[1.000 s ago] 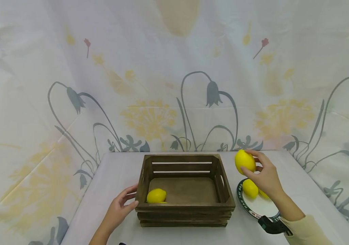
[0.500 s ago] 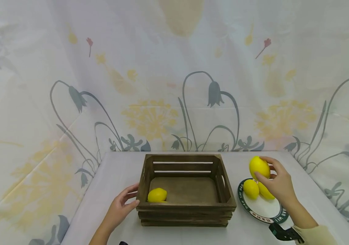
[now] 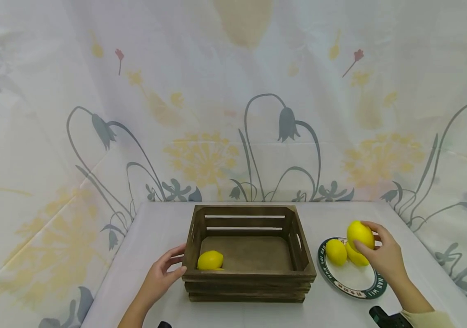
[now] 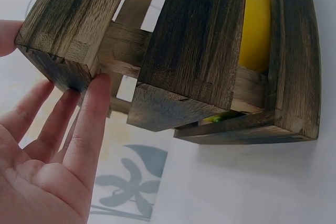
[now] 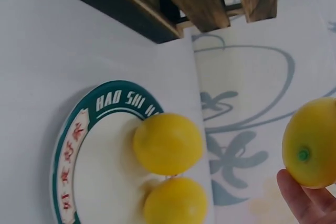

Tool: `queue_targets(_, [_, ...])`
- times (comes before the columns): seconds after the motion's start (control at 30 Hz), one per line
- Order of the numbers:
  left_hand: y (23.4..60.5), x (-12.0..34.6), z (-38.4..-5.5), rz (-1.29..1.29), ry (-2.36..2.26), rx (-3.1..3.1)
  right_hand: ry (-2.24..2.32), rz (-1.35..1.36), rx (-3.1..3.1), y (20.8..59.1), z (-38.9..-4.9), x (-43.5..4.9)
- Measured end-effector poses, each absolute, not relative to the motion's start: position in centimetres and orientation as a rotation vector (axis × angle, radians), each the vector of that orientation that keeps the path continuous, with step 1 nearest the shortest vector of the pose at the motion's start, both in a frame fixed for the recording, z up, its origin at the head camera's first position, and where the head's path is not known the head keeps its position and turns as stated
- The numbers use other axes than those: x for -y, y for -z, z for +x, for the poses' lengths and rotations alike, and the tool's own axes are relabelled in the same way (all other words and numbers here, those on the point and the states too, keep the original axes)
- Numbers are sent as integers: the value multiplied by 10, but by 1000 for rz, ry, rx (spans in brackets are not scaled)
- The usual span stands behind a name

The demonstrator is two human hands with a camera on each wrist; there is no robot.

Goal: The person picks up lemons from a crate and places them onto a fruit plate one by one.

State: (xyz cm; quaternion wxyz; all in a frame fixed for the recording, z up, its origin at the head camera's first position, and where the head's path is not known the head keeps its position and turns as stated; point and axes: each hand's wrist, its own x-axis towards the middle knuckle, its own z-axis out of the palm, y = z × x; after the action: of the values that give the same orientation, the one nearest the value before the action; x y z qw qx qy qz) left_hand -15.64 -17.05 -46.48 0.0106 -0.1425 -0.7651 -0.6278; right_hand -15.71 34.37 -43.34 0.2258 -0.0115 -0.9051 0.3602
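Note:
A yellow lemon (image 3: 360, 236) is held by my right hand (image 3: 386, 257), thumb and fingers around it, above the plate. In the right wrist view this lemon (image 5: 311, 142) shows its green stem end near a fingertip. Two more lemons, one on the left (image 3: 336, 252) and one on the right (image 3: 356, 256), sit on the white plate with a green lettered rim (image 3: 341, 288). My left hand (image 3: 156, 279) touches the left side and front corner of the brown wooden crate (image 3: 249, 276), fingers fairly straight. Inside the crate lies a lemon (image 3: 210, 260), with a yellow sliver below it.
A white cloth covers the table (image 3: 157, 223). Floral curtains (image 3: 221, 150) stand close behind and on both sides. The crate's slatted walls rise between its inside and the plate on its right. A dark wrist strap (image 3: 387, 317) shows at the right forearm.
My right hand has moved right and down with the lemon, from near the crate's side to over the plate's far part. The left hand and crate look unmoved.

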Motion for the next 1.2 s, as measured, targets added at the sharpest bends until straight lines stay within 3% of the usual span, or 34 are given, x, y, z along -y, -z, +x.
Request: queue_targets(1.2, [462,169,-154,-401,1969,2375,-1006,-219,2884,511,-144,-360])
